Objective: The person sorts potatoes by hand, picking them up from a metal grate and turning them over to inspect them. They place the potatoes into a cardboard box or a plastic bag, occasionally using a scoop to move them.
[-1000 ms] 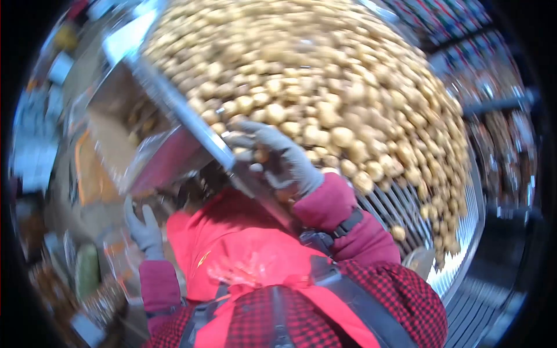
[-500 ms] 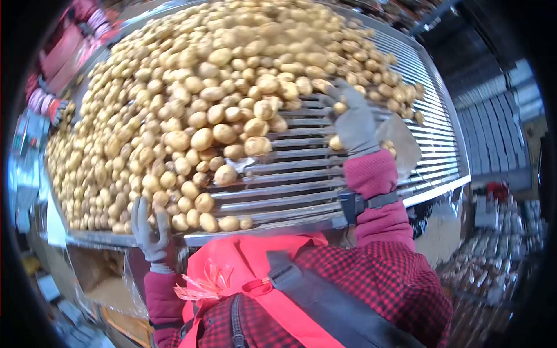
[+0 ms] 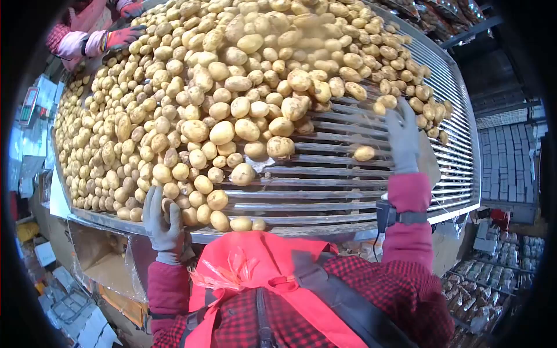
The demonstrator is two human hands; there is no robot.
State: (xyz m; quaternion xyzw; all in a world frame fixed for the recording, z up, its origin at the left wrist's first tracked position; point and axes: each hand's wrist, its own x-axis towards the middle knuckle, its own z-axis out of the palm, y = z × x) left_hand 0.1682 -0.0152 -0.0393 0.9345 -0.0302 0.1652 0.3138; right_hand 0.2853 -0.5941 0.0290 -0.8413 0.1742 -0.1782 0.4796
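A large heap of potatoes (image 3: pixel 197 130) covers much of a table of metal bars (image 3: pixel 331 174). My left hand (image 3: pixel 163 223), in a grey glove, rests at the near edge against the potatoes with fingers and thumb apart. Farther right, my right hand (image 3: pixel 403 136), also gloved in grey, reaches over the bars with fingers stretched out beside a few potatoes (image 3: pixel 386 103). One loose potato (image 3: pixel 364 153) lies on the bars left of that hand. Behind the right wrist is a flat brownish piece (image 3: pixel 429 159), partly hidden.
At the far left, another person's red-gloved hand (image 3: pixel 125 37) is at the heap. A cardboard box (image 3: pixel 110 269) stands below the table's near left edge. Bagged goods (image 3: pixel 481 296) fill racks at lower right, and grey stacked blocks (image 3: pixel 507 162) stand beyond the table's right side.
My right hand has moved right over the bars, and the loose potato now lies apart from it. My left hand stays at the near edge. The other person's hand has shifted onto the heap.
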